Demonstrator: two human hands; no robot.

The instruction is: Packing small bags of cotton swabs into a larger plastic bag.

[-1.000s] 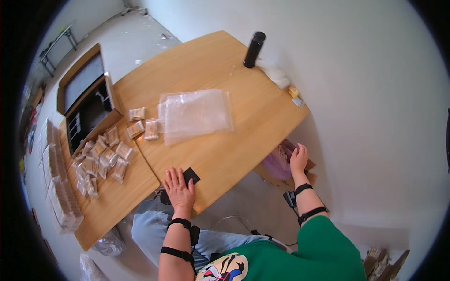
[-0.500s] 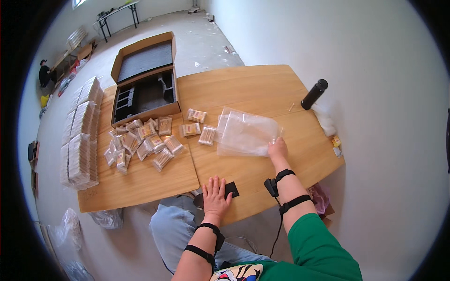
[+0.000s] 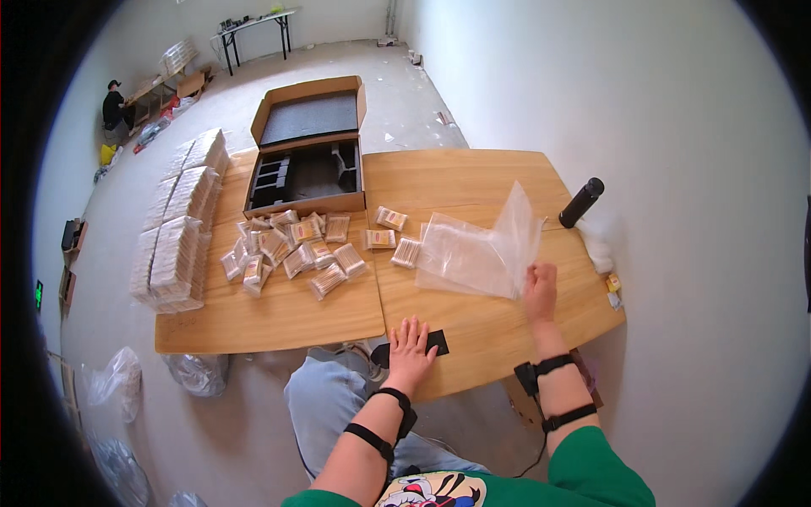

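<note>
Clear plastic bags (image 3: 452,253) lie on the right half of the table, with one corner raised and folded up on the right side. My right hand (image 3: 541,291) has its fingers closed in a pinch on the raised bag's near right edge. At the table's front edge my left hand (image 3: 410,355) rests flat with fingers spread, over a flat black object (image 3: 437,342) it partly covers. Three small packs of cotton swabs (image 3: 406,252) sit beside the bags' left edge. A loose heap of similar packs (image 3: 304,245) lies farther left.
Large wrapped stacks of packs (image 3: 182,228) line the table's left side. An open cardboard box (image 3: 308,203) with black foam stands at the back. A black bottle (image 3: 582,203) and a white bundle (image 3: 596,245) are on the right. Far left, a person (image 3: 117,114) sits at another table.
My right hand has moved right and pulled up a plastic bag's edge, which now stands raised. The left hand stays flat on the table. The whole view has shifted a little.
</note>
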